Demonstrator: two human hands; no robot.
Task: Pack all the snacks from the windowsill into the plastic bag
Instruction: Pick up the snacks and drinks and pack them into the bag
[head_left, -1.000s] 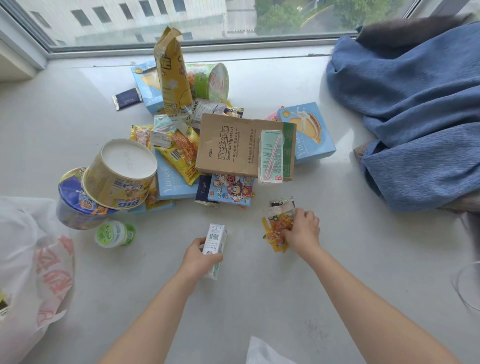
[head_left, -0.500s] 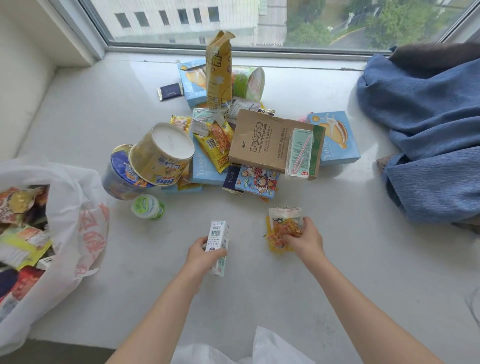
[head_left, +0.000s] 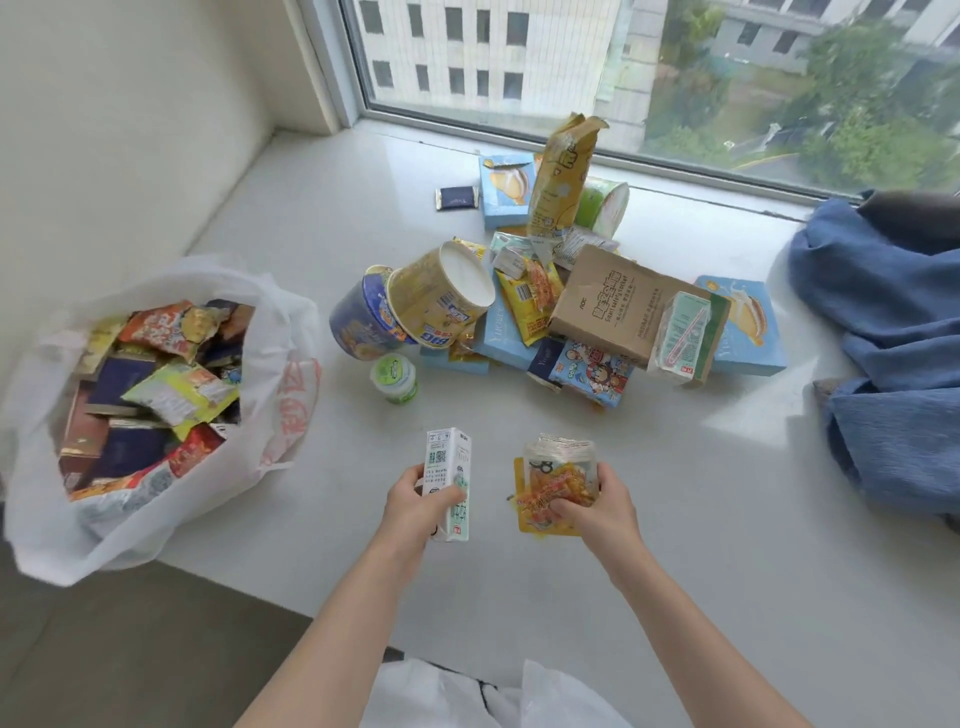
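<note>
The left hand (head_left: 415, 506) grips a small white-and-green drink carton (head_left: 450, 480), holding it upright above the white windowsill (head_left: 701, 519). Just beside it, the right hand (head_left: 597, 512) clutches a crinkled clear-and-orange snack packet (head_left: 556, 483), fingers curled round its lower edge. To the left, the white plastic bag with red print (head_left: 283, 374) stands open on the sill's edge, already stuffed with colourful wrappers and dark flat boxes. Beyond the hands lies the pile of snacks still on the sill: a small green-lidded white cup (head_left: 395, 378) nearest, two nested yellow-and-blue noodle tubs (head_left: 410, 312) tipped on their sides, a brown cardboard box (head_left: 618, 304) with a second small drink carton (head_left: 678, 338) leaning on it, light-blue flat boxes (head_left: 753, 332) beneath, and a tall yellow pouch (head_left: 563, 171) standing upright at the back. A blue cloth (head_left: 883, 322) is heaped at the right, well apart from the bag.
</note>
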